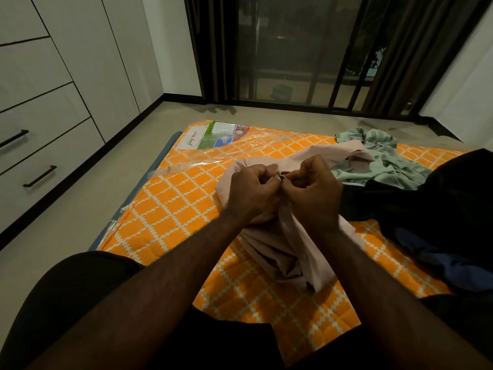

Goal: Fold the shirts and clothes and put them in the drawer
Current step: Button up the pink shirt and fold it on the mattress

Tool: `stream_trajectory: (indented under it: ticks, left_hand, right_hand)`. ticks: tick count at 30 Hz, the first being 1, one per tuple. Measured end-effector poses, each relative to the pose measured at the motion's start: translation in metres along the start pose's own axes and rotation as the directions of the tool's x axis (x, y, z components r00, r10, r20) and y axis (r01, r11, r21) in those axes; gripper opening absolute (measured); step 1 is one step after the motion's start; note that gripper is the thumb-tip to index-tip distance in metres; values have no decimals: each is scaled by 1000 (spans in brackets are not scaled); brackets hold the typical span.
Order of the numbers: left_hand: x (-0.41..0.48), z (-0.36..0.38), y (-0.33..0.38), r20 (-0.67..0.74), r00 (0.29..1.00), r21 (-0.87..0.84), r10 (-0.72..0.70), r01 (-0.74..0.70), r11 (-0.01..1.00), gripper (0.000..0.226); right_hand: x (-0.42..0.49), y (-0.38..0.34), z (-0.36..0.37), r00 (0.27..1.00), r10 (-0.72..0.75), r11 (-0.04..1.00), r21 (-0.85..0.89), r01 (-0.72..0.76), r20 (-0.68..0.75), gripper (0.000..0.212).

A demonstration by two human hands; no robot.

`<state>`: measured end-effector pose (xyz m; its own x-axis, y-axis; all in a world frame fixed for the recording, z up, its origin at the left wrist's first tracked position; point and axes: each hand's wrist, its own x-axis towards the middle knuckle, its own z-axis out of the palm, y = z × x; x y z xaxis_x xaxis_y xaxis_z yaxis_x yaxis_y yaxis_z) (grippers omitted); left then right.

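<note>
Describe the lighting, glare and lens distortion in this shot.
Head view: dim indoor light, dark behind the window; glare streaks on the clear plastic wrap over the orange checked mattress; wide-angle bending tilts the white drawer fronts; both hands and the pale pink shirt stay reasonably sharp.

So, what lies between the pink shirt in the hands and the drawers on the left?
In the head view: orange checked mattress with its plastic wrap, then bare floor up to the drawers. No clothes lie between them and the pink shirt.
</note>
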<state>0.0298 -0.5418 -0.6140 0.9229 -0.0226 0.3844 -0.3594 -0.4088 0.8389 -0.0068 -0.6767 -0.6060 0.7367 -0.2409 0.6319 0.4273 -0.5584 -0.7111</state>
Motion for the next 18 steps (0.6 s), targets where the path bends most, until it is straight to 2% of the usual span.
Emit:
stream_trajectory:
  ticks: [6,11,13,15,18]
  left_hand:
    - [-3,0,-4,-29,999,-1,15,-15,1000,17]
    - [-4,-1,-13,-22,991,-63,-132,131,989,22]
    - [-5,-2,-19,26,971,-173,-238,239,956,18]
    - [-5,-6,-23,102,938,-316,-332,347,883,16]
    - [-3,-11,-24,168,925,-392,-340,379,838,16]
  right_hand:
    - [-6,3,3,979,-183,963,-184,196,85,16]
    - [-11,12,6,935,-301,918,-207,337,188,10]
    - [-16,16,9,952,-231,952,-155,264,202,8]
    - [-21,16,13,987,-32,999,-21,36,159,15]
    - [-21,15,19,954,260,931,226,-288,147,25]
